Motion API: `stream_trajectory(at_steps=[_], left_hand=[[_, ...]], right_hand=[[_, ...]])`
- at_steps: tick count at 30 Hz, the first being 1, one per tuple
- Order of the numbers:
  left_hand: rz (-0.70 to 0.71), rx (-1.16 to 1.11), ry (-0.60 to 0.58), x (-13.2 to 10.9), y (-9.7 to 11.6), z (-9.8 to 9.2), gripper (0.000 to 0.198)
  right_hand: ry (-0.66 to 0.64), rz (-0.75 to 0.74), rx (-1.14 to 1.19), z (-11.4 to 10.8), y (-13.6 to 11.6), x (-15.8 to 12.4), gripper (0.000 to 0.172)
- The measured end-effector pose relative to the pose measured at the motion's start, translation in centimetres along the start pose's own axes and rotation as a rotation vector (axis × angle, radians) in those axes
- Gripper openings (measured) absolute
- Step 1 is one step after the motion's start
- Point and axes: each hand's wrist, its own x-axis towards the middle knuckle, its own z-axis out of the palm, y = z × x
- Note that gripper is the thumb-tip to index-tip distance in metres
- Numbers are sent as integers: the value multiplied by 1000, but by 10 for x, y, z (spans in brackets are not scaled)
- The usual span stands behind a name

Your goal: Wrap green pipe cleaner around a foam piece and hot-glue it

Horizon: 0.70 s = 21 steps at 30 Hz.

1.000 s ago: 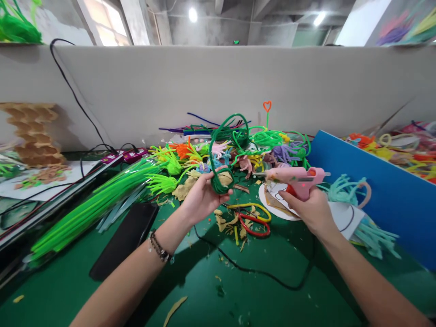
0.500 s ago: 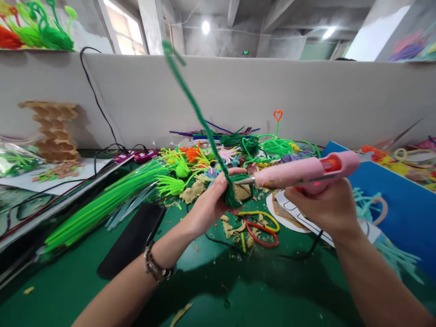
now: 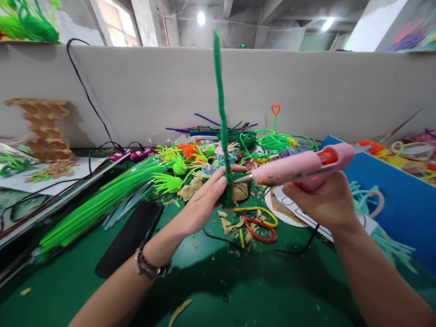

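Observation:
My left hand (image 3: 204,202) is closed around a small brown piece (image 3: 240,192) wrapped in dark green pipe cleaner. The free end of that green pipe cleaner (image 3: 220,104) stands straight up from my fingers. My right hand (image 3: 323,200) grips a pink glue gun (image 3: 303,165) by its handle. The gun's metal nozzle points left and touches the wrapped piece. A red light glows on the gun's body.
A heap of coloured pipe cleaners (image 3: 259,145) lies behind my hands. Bright green pipe cleaner bundles (image 3: 102,200) and a black phone (image 3: 131,236) lie left. Red and yellow loops (image 3: 259,222) sit below the gun. A blue board (image 3: 391,195) stands right, a grey partition wall (image 3: 153,91) behind.
The glue gun came in from the right and its nozzle now meets the wrapped piece. The green pipe cleaner's looped end straightened, swinging from a left lean to upright.

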Motion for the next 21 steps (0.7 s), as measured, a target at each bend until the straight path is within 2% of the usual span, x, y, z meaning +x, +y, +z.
stream_trajectory(at_steps=[6,16,21], left_hand=[[40,106,-4,-2,6,-2,41],[-89,229,40,-4,17,0,38],[-55,232,77,-3,16,0,36]], right_hand=[[-12,-73,-13,-1,-4,3,22],[-57,-94,-60,-2,0,4,22],[-76,-90,-79,0,1,5,16]])
